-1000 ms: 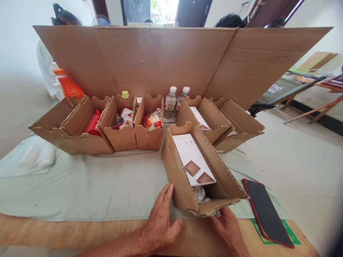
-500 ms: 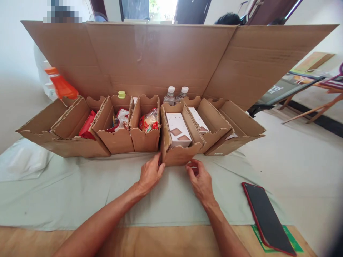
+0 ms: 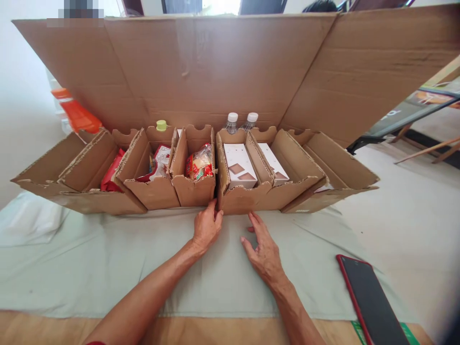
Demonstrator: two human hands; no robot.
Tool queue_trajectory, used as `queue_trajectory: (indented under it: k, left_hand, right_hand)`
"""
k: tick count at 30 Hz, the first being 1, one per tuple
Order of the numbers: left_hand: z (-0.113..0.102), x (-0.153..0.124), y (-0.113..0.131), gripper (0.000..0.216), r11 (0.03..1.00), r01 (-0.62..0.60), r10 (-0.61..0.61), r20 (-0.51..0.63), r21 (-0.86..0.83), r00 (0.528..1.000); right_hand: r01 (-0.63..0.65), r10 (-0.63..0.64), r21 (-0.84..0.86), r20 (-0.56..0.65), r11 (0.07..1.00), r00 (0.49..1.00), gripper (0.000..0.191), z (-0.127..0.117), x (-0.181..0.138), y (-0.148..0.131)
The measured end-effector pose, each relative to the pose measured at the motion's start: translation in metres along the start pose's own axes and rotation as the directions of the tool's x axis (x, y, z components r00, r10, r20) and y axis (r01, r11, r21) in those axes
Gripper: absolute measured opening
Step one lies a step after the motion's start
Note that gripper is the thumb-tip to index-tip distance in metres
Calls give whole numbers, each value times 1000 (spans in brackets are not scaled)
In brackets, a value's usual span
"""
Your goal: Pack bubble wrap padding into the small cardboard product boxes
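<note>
A row of open cardboard trays stands on a pale green cloth (image 3: 89,258). My left hand (image 3: 207,227) rests with fingertips against the front left corner of the middle cardboard tray (image 3: 240,199), fingers loosely curled. That tray holds a white box with brown squares (image 3: 239,166). My right hand (image 3: 263,247) lies open on the cloth just in front of the tray, fingers spread, holding nothing. A second white box (image 3: 273,163) lies in the tray to the right.
Trays to the left hold red snack packets (image 3: 199,163). Two water bottles (image 3: 240,120) and a green-capped bottle (image 3: 161,125) stand behind. A large cardboard flap (image 3: 201,67) rises at the back. An orange bottle (image 3: 75,112) is far left, a red phone (image 3: 373,302) at right.
The tray with the white box moved from near the table's front edge back into the row. Both hands followed it forward; my right hand has let go and now lies open on the cloth.
</note>
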State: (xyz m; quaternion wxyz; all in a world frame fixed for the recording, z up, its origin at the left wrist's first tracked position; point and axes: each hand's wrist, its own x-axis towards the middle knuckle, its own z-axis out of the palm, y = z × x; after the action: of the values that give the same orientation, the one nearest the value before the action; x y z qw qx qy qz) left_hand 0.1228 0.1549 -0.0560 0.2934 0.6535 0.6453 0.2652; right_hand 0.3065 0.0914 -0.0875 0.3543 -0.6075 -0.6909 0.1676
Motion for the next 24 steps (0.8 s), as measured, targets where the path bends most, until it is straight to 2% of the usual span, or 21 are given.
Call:
queue_trajectory:
  k: [2,4,7,9,12,14,16,18,20,22,24]
  left_hand:
    - [2,-4,-2,49,999,-21,21,2,-28,1000]
    - [-1,-19,-7,53,996,-64,65,15,-57,998]
    - [-11,-63,-26,58,971,-227,233,107,-72,967]
    - [-20,-101,-48,58,917,-395,396,226,-50,890]
    - [-27,-153,-88,58,858,-513,490,340,-26,802]
    - [-27,-176,-112,53,815,-575,558,374,-76,741]
    - [-27,-189,-129,49,785,-599,610,361,-157,705]
    - [-29,-195,-136,52,793,-560,609,314,-239,728]
    - [-36,-199,-135,55,805,-485,578,268,-342,770]
    - [-49,-203,-127,51,802,-392,533,243,-451,810]
    - [-65,-205,-119,42,809,-286,442,210,-513,872]
  right_hand:
    - [0,0,-43,5,999,1000,65,3,2,1]
    - [-25,24,-54,-21,998,1000,58,4,2,1]
    - [-19,19,-2,-89,1000,996,38,-1,-1,-13]
    - [45,-42,40,-94,998,995,31,-10,0,-37]
    - [199,-197,67,-37,978,980,39,-21,20,-92]
    - [263,-264,28,21,964,964,50,-22,46,-131]
    - [246,-235,-100,111,964,966,59,-16,78,-161]
    - [186,-141,-273,179,944,974,54,-6,107,-180]
    - [138,-71,-392,181,910,981,36,3,122,-189]
    - [115,-50,-429,159,896,986,25,7,116,-189]
    - [151,-106,-418,130,896,986,22,2,89,-186]
